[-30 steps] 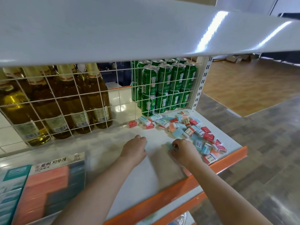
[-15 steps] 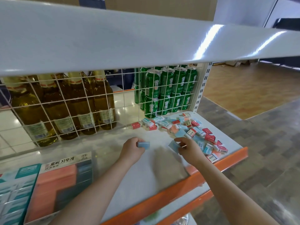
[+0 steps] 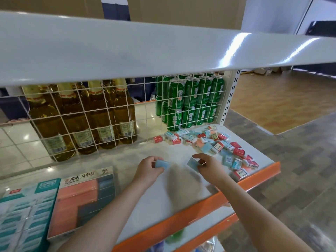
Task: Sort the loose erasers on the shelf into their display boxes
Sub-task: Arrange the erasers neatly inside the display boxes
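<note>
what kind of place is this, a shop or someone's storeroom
Most likely a shop, or a mock-up of one. White metal retail shelving with an orange front edge carries stacked green cans and bottles behind a wire grid, and display boxes of erasers stand at the left.

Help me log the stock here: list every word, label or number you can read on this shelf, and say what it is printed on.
"로버 지우개": white header of the orange display box.
Small print beside and under it on that header: too blurred to read.
White characters on the green cans: too distorted to read.
Bottle labels: barcodes and fine print, unreadable.
Loose erasers and teal display box: print too small.
</note>
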